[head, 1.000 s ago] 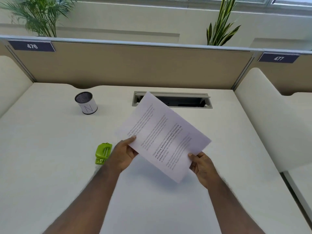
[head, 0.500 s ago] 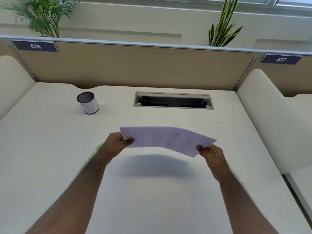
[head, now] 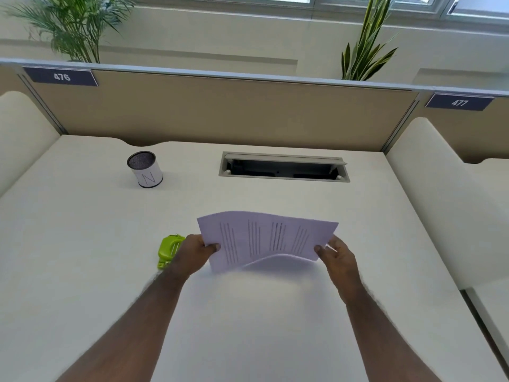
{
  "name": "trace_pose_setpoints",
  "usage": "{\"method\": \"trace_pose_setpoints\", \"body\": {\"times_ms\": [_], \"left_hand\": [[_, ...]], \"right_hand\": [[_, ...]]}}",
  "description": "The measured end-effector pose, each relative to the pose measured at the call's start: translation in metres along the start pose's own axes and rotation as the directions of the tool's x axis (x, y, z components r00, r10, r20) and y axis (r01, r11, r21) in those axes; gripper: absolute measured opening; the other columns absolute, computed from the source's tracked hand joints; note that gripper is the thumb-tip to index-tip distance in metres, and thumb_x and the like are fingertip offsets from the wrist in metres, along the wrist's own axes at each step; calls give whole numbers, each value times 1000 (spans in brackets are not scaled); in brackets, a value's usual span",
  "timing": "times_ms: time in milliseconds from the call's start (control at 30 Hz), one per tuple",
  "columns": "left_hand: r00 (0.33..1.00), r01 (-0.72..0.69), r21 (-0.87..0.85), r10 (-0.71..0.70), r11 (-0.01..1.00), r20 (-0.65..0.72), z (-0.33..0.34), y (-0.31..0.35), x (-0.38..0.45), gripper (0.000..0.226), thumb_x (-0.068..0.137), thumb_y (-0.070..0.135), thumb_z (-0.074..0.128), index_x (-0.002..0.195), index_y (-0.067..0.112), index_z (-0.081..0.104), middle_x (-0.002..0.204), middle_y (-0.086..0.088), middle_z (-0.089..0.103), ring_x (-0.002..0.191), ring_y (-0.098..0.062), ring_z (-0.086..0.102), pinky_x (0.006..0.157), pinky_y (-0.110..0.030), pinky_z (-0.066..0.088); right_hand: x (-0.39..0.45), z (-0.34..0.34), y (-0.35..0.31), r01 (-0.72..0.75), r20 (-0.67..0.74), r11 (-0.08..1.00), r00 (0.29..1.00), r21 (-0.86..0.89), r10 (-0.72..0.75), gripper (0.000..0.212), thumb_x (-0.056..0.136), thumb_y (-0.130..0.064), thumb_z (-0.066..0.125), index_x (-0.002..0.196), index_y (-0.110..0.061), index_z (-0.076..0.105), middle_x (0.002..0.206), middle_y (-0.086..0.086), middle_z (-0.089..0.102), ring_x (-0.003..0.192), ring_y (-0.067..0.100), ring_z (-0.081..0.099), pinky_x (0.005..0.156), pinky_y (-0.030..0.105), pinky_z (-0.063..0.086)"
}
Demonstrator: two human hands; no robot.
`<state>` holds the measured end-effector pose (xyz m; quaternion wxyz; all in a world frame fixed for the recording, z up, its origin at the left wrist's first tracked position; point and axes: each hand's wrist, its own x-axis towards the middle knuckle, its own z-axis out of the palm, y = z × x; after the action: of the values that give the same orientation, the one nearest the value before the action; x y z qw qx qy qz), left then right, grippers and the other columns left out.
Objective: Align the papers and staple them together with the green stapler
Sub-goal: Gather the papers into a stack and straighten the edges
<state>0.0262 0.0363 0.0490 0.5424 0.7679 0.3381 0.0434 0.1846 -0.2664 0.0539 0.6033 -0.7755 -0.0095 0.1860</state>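
Head view: the papers (head: 264,239), tilted up a second ago, now sag edge-down toward the worktop (head: 82,244), pinched by left hand (head: 194,253) and right hand (head: 334,256) for squaring. The green stapler (head: 168,250) waits at nine o'clock.

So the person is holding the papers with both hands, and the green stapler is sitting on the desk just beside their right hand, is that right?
Not quite. The head view shows the green stapler beside the left hand, not the right hand. Both hands do hold the papers, and the stapler does sit on the desk.
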Motion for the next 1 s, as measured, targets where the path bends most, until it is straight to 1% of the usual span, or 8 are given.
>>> {"method": "trace_pose_setpoints", "body": {"times_ms": [67,167,267,400,567,700,867,1000], "left_hand": [[996,79,-261,-66,962,56,4,1,-6,29,88,0,63,117,-7,65,107,-17,73,97,-31,69,89,-50,56],[971,226,-491,-154,841,183,24,3,-20,30,88,6,64,118,1,65,108,-14,74,91,-26,72,76,-34,60],[926,348,-570,-176,745,335,45,3,-36,28,89,7,63,116,8,64,111,-12,74,93,-26,73,76,-35,59],[893,377,-554,-132,742,431,48,-2,-40,21,89,7,62,110,6,63,114,-14,72,93,-26,73,79,-37,61],[931,276,-535,-85,798,354,17,12,-20,27,89,16,63,116,12,67,112,-9,74,91,-19,71,81,-36,56],[946,90,-450,64,888,317,1,39,-10,25,89,19,65,114,14,67,110,-6,75,95,-20,71,82,-36,56],[959,-114,-491,225,864,173,-4,70,-7,37,76,31,75,107,12,74,108,-8,76,95,-21,73,80,-32,58],[963,-159,-433,237,888,133,4,64,-9,15,82,23,73,97,22,78,102,2,78,93,-14,72,80,-24,57]], "right_hand": [[-7,8,2,-101,-21,995,995,17,101,68,88,-25,72,147,-16,40,142,6,52,125,25,54,103,46,46],[-21,25,8,-316,222,945,930,80,292,78,91,-39,64,153,-15,24,141,10,53,123,30,57,96,45,49],[-25,38,8,-404,363,872,884,275,295,62,93,-30,62,145,-5,40,136,21,58,117,40,62,92,49,54],[-19,39,2,-304,250,885,942,354,224,38,92,-6,62,129,-3,58,119,18,70,108,34,67,90,47,55],[-11,20,-14,-168,243,970,962,174,123,35,93,-4,61,127,-7,61,115,12,73,101,29,70,79,41,60],[-9,15,-34,-42,312,993,950,110,6,31,92,-7,63,123,-3,65,114,14,73,102,32,71,87,47,58],[-11,17,-54,81,314,993,944,85,-104,18,90,-12,68,102,-21,77,101,-6,79,92,7,74,74,16,55],[-12,22,-41,101,245,994,963,49,-110,19,89,-13,69,86,-29,76,86,-17,78,80,-2,71,70,12,54]]}}
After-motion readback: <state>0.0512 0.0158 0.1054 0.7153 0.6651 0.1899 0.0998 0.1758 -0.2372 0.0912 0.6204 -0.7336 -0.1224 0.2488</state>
